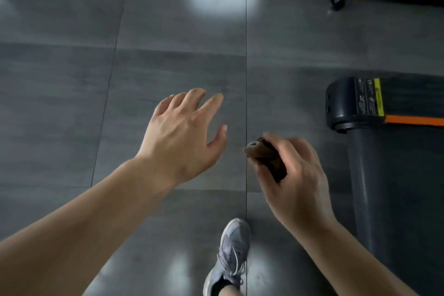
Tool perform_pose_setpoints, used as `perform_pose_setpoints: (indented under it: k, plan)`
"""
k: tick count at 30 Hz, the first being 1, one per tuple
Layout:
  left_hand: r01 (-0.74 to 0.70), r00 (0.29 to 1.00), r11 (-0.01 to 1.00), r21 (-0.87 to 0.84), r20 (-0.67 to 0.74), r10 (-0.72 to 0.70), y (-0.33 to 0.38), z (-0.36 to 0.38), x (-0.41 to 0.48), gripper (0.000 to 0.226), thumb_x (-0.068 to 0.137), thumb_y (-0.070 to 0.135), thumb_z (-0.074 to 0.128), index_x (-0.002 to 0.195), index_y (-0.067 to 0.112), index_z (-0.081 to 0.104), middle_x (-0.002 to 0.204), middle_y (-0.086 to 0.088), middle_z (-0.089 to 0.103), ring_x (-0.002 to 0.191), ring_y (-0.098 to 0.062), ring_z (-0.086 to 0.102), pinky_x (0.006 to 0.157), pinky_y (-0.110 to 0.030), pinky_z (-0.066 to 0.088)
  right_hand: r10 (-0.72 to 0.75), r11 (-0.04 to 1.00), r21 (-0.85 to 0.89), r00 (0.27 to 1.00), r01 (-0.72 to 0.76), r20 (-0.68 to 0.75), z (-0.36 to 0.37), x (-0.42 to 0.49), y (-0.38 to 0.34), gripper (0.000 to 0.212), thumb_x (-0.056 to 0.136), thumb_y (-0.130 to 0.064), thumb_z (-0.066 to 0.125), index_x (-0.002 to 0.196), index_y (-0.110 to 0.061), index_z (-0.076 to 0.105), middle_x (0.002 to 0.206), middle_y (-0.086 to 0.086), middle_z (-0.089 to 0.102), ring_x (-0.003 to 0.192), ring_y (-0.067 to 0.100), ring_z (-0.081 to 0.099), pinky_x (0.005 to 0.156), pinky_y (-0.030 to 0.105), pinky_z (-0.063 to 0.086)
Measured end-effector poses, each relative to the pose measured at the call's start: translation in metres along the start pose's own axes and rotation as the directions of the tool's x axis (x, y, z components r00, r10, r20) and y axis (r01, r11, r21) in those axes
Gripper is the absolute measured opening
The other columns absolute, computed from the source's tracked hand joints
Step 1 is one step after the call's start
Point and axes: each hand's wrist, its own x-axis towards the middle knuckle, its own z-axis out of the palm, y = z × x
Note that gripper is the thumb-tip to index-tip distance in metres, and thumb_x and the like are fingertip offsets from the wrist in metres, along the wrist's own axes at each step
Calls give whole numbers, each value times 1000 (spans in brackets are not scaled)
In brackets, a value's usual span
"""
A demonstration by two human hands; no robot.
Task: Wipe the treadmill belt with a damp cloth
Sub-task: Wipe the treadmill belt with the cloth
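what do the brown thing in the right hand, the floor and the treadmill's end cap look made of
Brown thing: likely cloth, matte and soft-edged, folded in the right hand. Floor: grey tiles, probably ceramic or stone; thin joints, soft light glare. End cap: seemingly dark moulded plastic, rounded glossy corners.

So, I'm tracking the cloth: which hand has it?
The right hand, fingers curled round the rolled brown cloth; the left hand is spread open, holding nothing.

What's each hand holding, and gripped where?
The right hand grips a brown rolled cloth by one end, the other protruding; the left hand holds nothing.
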Motion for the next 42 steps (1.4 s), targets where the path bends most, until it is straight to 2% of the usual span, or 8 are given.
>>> perform_pose_setpoints:
  k: [5,10,15,20,29,34,37,42]
  plan:
    - [-23,1000,1000,-7,-8,23,-15,-24,116,65,93,56,36,147,22,47,143,-4,53,130,-29,52,112,-44,36,-19,1000,-22,1000,19,7,6,122,13,43,90,-31,73,129,-14,64,106,0,60,98,16,58,76,26,50]
    - [-27,1000,999,-28,-13,27,-29,-47,220,62,93,53,41,145,22,50,140,-4,55,126,-30,54,109,-44,38,-36,999,1,999,36,-21,8,237,14,47,92,-40,57,130,-13,62,107,1,60,101,19,58,79,30,53]
    - [-114,993,993,-12,30,114,-45,-64,340,63,92,52,39,146,20,49,142,-7,55,128,-29,54,112,-47,38,28,1000,3,995,-28,-99,13,343,25,42,89,-37,63,126,-17,62,108,-4,59,100,18,58,76,36,55]
    - [-183,982,983,12,54,182,-40,-73,460,62,93,52,41,144,20,51,139,-6,57,126,-29,56,110,-48,40,108,994,-20,983,-112,-147,11,441,56,42,92,-44,58,125,-17,63,104,-5,59,97,14,57,73,27,52]
    - [-262,964,965,12,50,261,39,-57,662,64,92,54,36,143,20,52,136,-6,58,123,-29,58,108,-45,42,203,979,24,954,-203,-220,-18,588,176,42,90,-47,61,123,-21,65,104,-8,58,98,12,56,83,14,40]
    - [-226,971,974,-9,78,226,81,-42,769,69,89,57,32,147,22,48,141,-4,55,127,-29,54,110,-43,38,218,975,3,959,-221,-179,-35,672,252,42,89,-42,70,125,-22,65,109,-8,60,104,13,56,83,24,47]
    - [-217,973,976,-30,79,218,98,-36,820,70,88,58,31,147,23,47,139,-3,55,127,-29,54,110,-43,37,197,980,11,966,-198,-169,-46,722,286,46,89,-48,62,127,-22,64,110,-7,59,105,15,57,85,28,50]
    - [-192,977,980,-48,89,195,114,-21,934,63,92,54,37,147,24,44,141,-2,53,128,-28,52,111,-43,37,168,986,6,975,-169,-147,-51,831,346,43,92,-42,65,127,-18,64,109,-4,61,104,18,59,91,26,46]
